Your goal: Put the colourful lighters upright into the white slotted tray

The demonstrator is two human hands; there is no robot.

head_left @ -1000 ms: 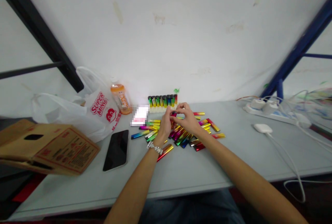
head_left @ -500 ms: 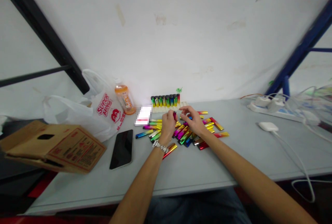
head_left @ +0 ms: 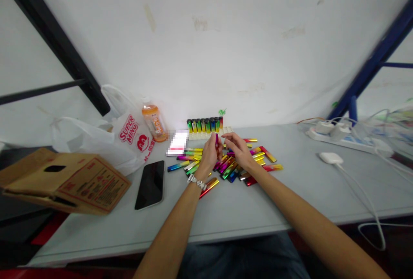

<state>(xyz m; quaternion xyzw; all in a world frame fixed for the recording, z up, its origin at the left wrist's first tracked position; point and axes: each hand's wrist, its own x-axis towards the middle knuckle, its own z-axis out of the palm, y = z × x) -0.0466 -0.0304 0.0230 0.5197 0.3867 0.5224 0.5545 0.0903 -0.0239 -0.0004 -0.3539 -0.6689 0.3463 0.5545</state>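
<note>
My left hand (head_left: 211, 153), with a silver bracelet at the wrist, is closed around a magenta lighter (head_left: 217, 139), held upright above the pile. Just right of it, my right hand (head_left: 238, 147) reaches over the pile with curved fingers apart and nothing visible in them. Beneath and around both hands lie many shiny multicoloured lighters (head_left: 229, 169), some hidden by the hands. Behind them, a row of lighters (head_left: 203, 125) stands upright in a cream-coloured rack (head_left: 197, 135) near the wall, its right part partly behind my fingers.
Left of the pile are a black phone (head_left: 150, 185), an open cardboard box (head_left: 93, 184), a white plastic bag (head_left: 129, 154) and an orange drink bottle (head_left: 155, 124). A blurred-out white card (head_left: 177, 143) lies beside the rack. A power strip (head_left: 348, 140) and white charger (head_left: 331, 158) sit at right.
The magenta lighter has risen slightly and shows more of its length in my left hand. My left hand has turned a little; my right hand stays close by. The view has shifted slightly.
</note>
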